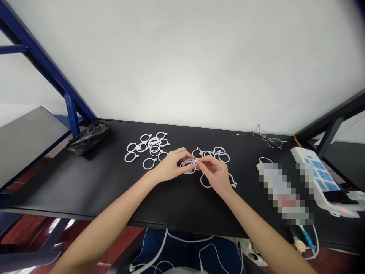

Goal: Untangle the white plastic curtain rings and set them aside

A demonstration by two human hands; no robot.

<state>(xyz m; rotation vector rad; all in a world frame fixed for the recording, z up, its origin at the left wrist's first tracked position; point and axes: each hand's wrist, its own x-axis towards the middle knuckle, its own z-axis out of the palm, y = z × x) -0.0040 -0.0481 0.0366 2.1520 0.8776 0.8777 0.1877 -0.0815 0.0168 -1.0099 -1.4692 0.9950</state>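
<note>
Several thin white plastic rings, each with a small tab or clasp, lie on the black table (94, 182). A loose cluster of white rings (154, 148) spreads to the left of my hands. In the middle, my left hand (177, 163) is closed, with thumb and fingers around white rings (188, 167). My right hand (214, 171) pinches at the tab of a ring there, its fingertips meeting those of the left. Just beyond and beside the right hand are more white rings (222, 156), some of which look open. The right hand partly covers one ring (205, 182).
A crumpled black plastic bag (89, 139) lies at the left end. To the right are eyeglasses (269, 140), a blurred-out device (285, 194) with a cable, and a white power strip (316, 175) with blue sockets. A white wall (182, 68) rises behind the table.
</note>
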